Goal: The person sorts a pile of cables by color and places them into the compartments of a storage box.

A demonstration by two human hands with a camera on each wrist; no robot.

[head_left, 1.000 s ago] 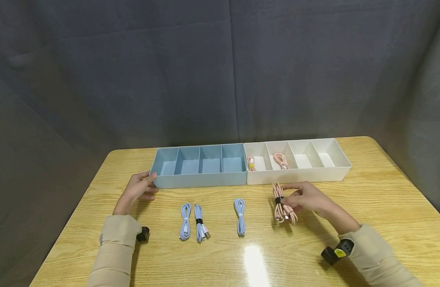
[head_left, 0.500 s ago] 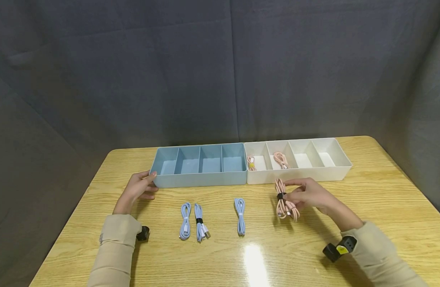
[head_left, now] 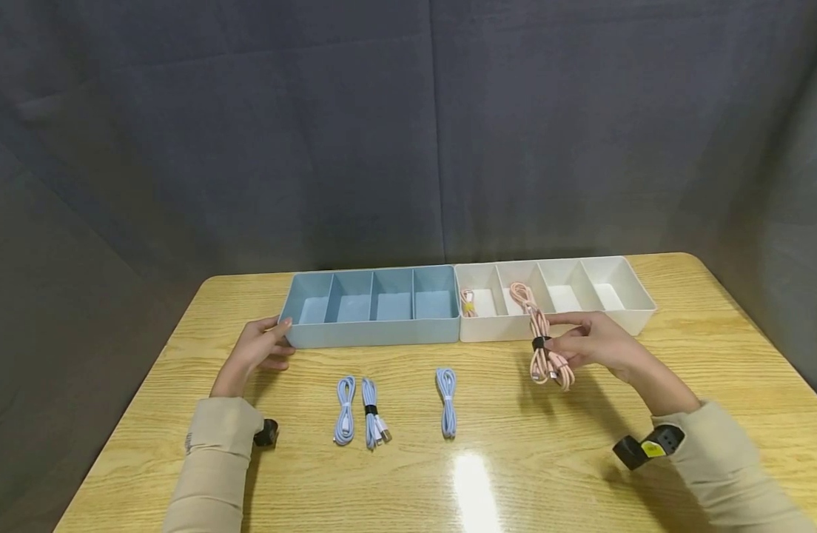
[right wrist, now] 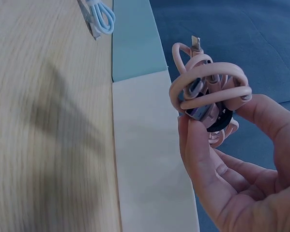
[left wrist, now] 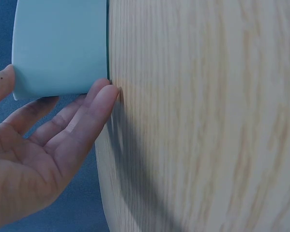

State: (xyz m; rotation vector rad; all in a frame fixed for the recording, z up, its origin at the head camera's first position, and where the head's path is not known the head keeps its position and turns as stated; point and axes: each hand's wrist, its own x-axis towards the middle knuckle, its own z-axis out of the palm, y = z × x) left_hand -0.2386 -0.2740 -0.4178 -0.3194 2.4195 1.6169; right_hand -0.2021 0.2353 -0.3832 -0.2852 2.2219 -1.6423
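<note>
Nearer the white tray [head_left: 493, 330] than before, the right grip [head_left: 598, 343] pinches pink cable [head_left: 542, 353].

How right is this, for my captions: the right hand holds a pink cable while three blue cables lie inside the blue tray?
"Inside" is wrong: the head view shows three blue cables on the table, outside the blue tray. The rest stands.

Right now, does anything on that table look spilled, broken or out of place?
Nothing stands out. The blue organizer and white organizer sit upright, end to end; three blue cables lie bundled in front. The right hand holds a pink cable bundle; no spill or damage shows.
</note>
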